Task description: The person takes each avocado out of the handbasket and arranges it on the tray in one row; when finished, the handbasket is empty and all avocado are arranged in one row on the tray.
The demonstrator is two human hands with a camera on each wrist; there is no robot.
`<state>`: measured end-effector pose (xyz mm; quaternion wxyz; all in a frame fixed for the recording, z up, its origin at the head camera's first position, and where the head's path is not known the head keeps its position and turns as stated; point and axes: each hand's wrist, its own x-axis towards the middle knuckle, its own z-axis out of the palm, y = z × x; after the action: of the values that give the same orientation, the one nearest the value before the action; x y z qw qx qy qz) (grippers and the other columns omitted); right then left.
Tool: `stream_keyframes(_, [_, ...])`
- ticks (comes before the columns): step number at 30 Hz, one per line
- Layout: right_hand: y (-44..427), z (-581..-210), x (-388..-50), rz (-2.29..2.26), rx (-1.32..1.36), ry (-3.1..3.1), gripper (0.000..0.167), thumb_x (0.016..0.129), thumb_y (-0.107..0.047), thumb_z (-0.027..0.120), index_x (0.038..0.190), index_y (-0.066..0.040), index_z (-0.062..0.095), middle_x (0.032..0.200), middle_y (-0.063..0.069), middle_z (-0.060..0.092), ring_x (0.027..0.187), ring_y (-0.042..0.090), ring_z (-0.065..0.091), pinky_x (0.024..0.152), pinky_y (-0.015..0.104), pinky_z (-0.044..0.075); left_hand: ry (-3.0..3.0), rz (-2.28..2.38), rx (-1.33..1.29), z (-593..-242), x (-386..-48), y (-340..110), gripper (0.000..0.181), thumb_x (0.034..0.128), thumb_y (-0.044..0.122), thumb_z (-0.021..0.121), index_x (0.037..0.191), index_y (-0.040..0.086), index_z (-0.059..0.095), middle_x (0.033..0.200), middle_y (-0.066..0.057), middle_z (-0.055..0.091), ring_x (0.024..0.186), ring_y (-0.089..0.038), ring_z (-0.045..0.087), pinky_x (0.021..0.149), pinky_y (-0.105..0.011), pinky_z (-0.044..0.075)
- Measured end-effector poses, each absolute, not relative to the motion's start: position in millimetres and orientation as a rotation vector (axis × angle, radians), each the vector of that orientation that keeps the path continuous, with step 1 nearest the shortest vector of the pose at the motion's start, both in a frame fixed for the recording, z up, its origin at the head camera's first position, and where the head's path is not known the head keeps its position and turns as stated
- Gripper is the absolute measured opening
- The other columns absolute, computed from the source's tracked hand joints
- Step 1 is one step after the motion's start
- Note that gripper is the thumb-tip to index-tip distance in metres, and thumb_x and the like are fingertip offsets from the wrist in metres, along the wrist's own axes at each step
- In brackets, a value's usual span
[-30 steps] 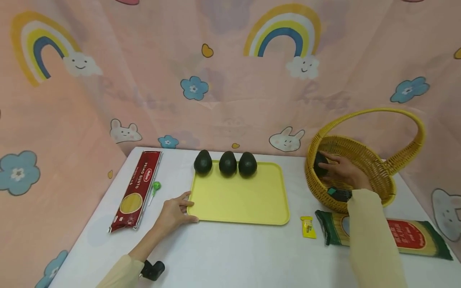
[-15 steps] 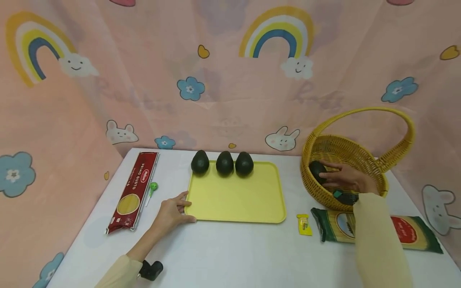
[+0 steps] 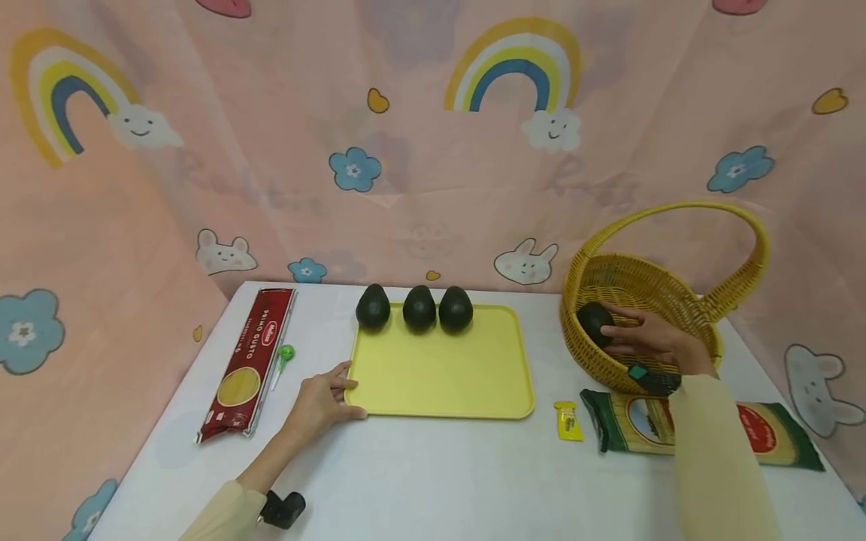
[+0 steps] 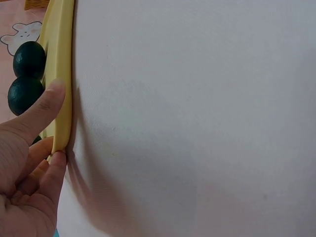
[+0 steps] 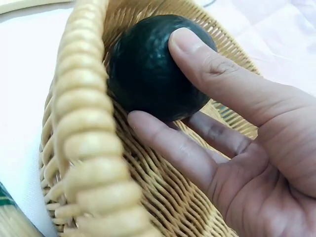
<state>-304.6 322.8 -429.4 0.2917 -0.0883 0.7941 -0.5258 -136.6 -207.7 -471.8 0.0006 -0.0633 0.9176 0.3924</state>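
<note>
In the head view, my left hand (image 3: pixel 318 402) grips the near left corner of a yellow tray (image 3: pixel 440 376). Thumb and fingers pinch its rim (image 4: pixel 63 74) in the left wrist view. Three dark green avocados (image 3: pixel 419 309) stand along the tray's far edge, the leftmost at its corner. On the right, my right hand (image 3: pixel 652 338) reaches into a yellow wicker basket (image 3: pixel 573 353). It holds another avocado (image 5: pixel 158 69) close to the basket's left wall, thumb on top and fingers beneath. Part of that avocado is hidden by the thumb.
A red spaghetti pack (image 3: pixel 250 361) and a green lollipop (image 3: pixel 286 353) lie left of the tray. Right of it are a small yellow wrapped sweet (image 3: pixel 568 421) and a green-ended pasta pack (image 3: pixel 636 424), partly under my right sleeve. The basket's tall handle (image 3: pixel 676 207) arches overhead.
Inside the basket, my right hand and the avocado have shifted slightly toward me and away from the left wall. The left hand keeps its hold on the tray. The head view has drifted slightly.
</note>
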Motion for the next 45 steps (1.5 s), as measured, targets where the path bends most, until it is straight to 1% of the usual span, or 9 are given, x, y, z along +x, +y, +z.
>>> stream_keyframes(6, [324.4, -426.2, -299.0, -1.523, -0.249, 2.045, 0.072, 0.099, -0.015, 0.055, 0.153, -0.011, 0.008, 0.148, 0.041, -0.01, 0.101, 0.02, 0.066, 0.09, 0.042, 0.051, 2.872, 1.253, -0.194, -473.5, -135.9, -207.8, 0.053, 0.0595, 0.009, 0.09, 0.106, -0.005, 0.071, 0.138, -0.011, 0.053, 0.11, -0.025, 0.063, 0.082, -0.026, 0.053])
stream_keyframes(17, [326.4, -422.0, -284.4, -1.565, -0.28, 2.117, 0.073, 0.098, -0.016, 0.057, 0.153, -0.013, 0.01, 0.15, 0.04, -0.004, 0.098, 0.0, 0.059, 0.094, 0.047, 0.047, 2.884, 1.234, -0.167, -473.6, -135.9, -209.0, 0.054, 0.0602, 0.011, 0.09, 0.107, -0.006, 0.07, 0.138, -0.013, 0.053, 0.111, -0.027, 0.062, 0.082, -0.028, 0.053])
stream_keyframes(27, [326.5, -420.1, -270.3, -1.728, -0.271, 2.042, 0.067, 0.099, -0.008, 0.053, 0.153, -0.02, 0.016, 0.149, 0.041, -0.003, 0.096, 0.006, 0.064, 0.085, 0.033, 0.054, 2.885, 1.24, -0.154, -469.7, -133.8, -207.5, 0.053, 0.0606, 0.01, 0.09, 0.107, -0.008, 0.07, 0.138, -0.013, 0.053, 0.114, -0.028, 0.06, 0.084, -0.029, 0.052])
stream_keyframes(31, [325.4, -417.3, -265.2, -1.774, -0.275, 2.0, 0.067, 0.098, -0.004, 0.052, 0.153, -0.021, 0.017, 0.147, 0.043, -0.002, 0.095, 0.01, 0.066, 0.083, 0.032, 0.055, 2.882, 1.234, -0.154, -468.1, -133.2, -206.6, 0.053, 0.061, 0.011, 0.09, 0.106, -0.008, 0.07, 0.138, -0.014, 0.052, 0.114, -0.029, 0.06, 0.084, -0.029, 0.052])
stream_keyframes(37, [324.1, -410.7, -258.5, -1.786, -0.308, 2.006, 0.068, 0.098, -0.003, 0.052, 0.154, -0.016, 0.015, 0.147, 0.043, -0.006, 0.087, 0.002, 0.065, 0.084, 0.033, 0.054, 2.873, 1.249, -0.151, -467.5, -133.2, -206.2, 0.053, 0.0616, 0.01, 0.089, 0.107, -0.008, 0.07, 0.138, -0.014, 0.052, 0.113, -0.029, 0.06, 0.084, -0.029, 0.053])
stream_keyframes(40, [322.7, -406.8, -254.9, -1.809, -0.324, 1.977, 0.069, 0.098, -0.002, 0.052, 0.154, -0.017, 0.015, 0.147, 0.043, -0.01, 0.09, 0.002, 0.064, 0.085, 0.035, 0.054, 2.877, 1.242, -0.152, -468.1, -133.7, -206.6, 0.053, 0.0616, 0.01, 0.09, 0.107, -0.008, 0.07, 0.138, -0.014, 0.052, 0.113, -0.028, 0.06, 0.084, -0.029, 0.053])
stream_keyframes(41, [322.2, -405.6, -253.7, -1.827, -0.327, 1.959, 0.07, 0.097, -0.002, 0.053, 0.154, -0.018, 0.015, 0.147, 0.042, -0.011, 0.099, 0.005, 0.064, 0.086, 0.036, 0.053, 2.877, 1.241, -0.152, -468.4, -133.9, -206.7, 0.053, 0.0614, 0.011, 0.09, 0.107, -0.008, 0.07, 0.138, -0.014, 0.052, 0.113, -0.028, 0.06, 0.084, -0.029, 0.053])
stream_keyframes(43, [320.8, -403.4, -251.2, -1.862, -0.322, 1.932, 0.069, 0.097, 0.0, 0.053, 0.153, -0.02, 0.018, 0.147, 0.041, 0.001, 0.1, 0.008, 0.064, 0.086, 0.037, 0.053, 2.878, 1.24, -0.151, -468.9, -134.2, -207.1, 0.053, 0.0611, 0.011, 0.09, 0.107, -0.008, 0.07, 0.138, -0.014, 0.052, 0.112, -0.028, 0.061, 0.084, -0.029, 0.053])
stream_keyframes(45, [320.0, -401.9, -249.0, -1.892, -0.334, 1.909, 0.068, 0.096, 0.002, 0.052, 0.153, -0.02, 0.021, 0.144, 0.033, 0.024, 0.101, 0.01, 0.065, 0.086, 0.038, 0.053, 2.875, 1.245, -0.15, -469.0, -134.2, -207.4, 0.053, 0.061, 0.01, 0.09, 0.106, -0.008, 0.07, 0.138, -0.014, 0.052, 0.112, -0.028, 0.061, 0.084, -0.029, 0.053])
